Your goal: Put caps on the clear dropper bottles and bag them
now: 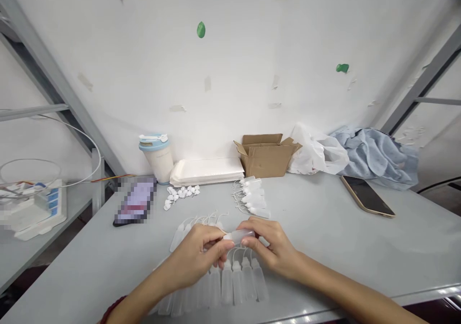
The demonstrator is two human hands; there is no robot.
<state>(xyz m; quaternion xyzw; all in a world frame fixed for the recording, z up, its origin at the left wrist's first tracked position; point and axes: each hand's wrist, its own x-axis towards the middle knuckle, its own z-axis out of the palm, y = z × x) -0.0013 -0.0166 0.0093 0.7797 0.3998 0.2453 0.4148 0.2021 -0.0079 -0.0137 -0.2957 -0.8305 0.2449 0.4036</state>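
Left phone [137, 201] lay well apart from my hands, low risk. White bits [182, 192] sat loose on the bench [317, 237]; a knock could've scattered them, they looked light. My left grip [200, 253] was pinched on the left end of the bottle [238, 237], held tilted above the bench between both hands. Front bottles [236, 283] lay packed just below, thin strings up; I figured a dipping wrist could roll them or a finger snag a string. Small bunch [255, 199] beyond, same snag risk if I reached far. My right grip [271, 242] had the other end by fingertips; soft-looking wall, so squeezing could dent it, uneven pull could slip it.
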